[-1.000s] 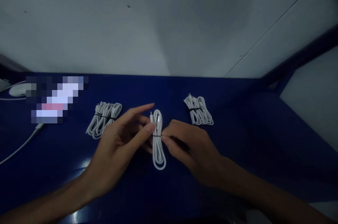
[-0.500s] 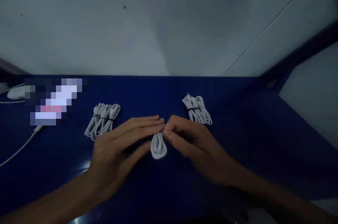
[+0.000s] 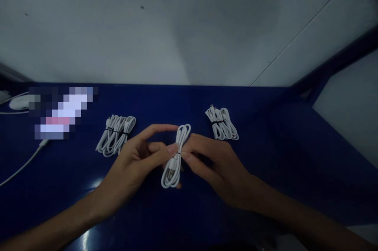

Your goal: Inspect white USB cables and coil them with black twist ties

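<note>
A coiled white USB cable [image 3: 175, 164] is held up over the blue table, tilted, with loops at both ends and a metal plug showing in the lower loop. My left hand [image 3: 144, 156] is closed on it, thumb across its middle and other fingers behind. At the cable's narrow waist my right hand [image 3: 209, 156] pinches with thumb and forefinger, where a thin dark tie shows. Most of the tie is hidden by the fingertips.
Bundled white cables with black ties [image 3: 116, 134] lie to the left, and another group of tied cables [image 3: 221, 123] lies to the right. A blurred-out lit phone-like object [image 3: 66, 111] with a white cord is at far left. A pale wall [image 3: 177, 38] bounds the blue table [image 3: 165, 101].
The cable coil has turned in my hands, so its full length and plug now show. My left fingers shifted from lying over it to gripping with the thumb in front. My right hand stays pinched.
</note>
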Motion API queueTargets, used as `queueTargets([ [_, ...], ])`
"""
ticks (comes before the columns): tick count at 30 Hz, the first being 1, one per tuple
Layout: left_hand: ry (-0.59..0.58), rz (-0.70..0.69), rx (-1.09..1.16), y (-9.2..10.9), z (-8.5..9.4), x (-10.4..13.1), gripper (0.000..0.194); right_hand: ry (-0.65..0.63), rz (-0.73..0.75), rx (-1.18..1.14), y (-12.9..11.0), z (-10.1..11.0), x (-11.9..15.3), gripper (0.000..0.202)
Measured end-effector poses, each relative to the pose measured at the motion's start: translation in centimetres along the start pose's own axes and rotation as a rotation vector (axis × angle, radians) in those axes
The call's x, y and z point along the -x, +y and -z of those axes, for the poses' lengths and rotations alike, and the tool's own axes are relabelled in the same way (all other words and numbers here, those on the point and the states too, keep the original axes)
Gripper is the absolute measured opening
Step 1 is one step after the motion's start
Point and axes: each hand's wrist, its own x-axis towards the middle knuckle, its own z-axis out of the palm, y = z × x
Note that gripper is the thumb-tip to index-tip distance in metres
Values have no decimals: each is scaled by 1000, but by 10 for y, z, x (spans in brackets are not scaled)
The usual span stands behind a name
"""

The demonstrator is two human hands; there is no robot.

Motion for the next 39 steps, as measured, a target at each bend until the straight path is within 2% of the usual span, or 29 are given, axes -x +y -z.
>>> queueTargets([
  [5,205,-347,-463,-5,-2,6,45,60,-125,-161,-2,1,1,28],
  [10,265,-640,-850,-6,-1,9,39,42,-171,-336,-1,6,1,31],
  [14,251,-756,-900,-6,0,11,42,-43,-212,-438,0,7,0,28],
  [17,203,-723,-801,-9,1,11,42,-59,-212,-466,0,8,-1,28],
  [20,200,-623,-666,-10,0,10,31,-60,-222,-446,-1,8,-1,28],
  [25,240,-389,-513,-3,-5,6,6,-52,-237,-377,-1,9,0,28],
  [29,179,-195,-254,2,-6,4,4,-41,-198,-277,-3,8,0,30],
  [34,151,-49,-42,1,-1,1,36,-47,-119,-153,-4,7,-3,27],
  [39,100,-48,-27,1,0,-1,40,-48,-74,-85,-3,5,-4,25],
])
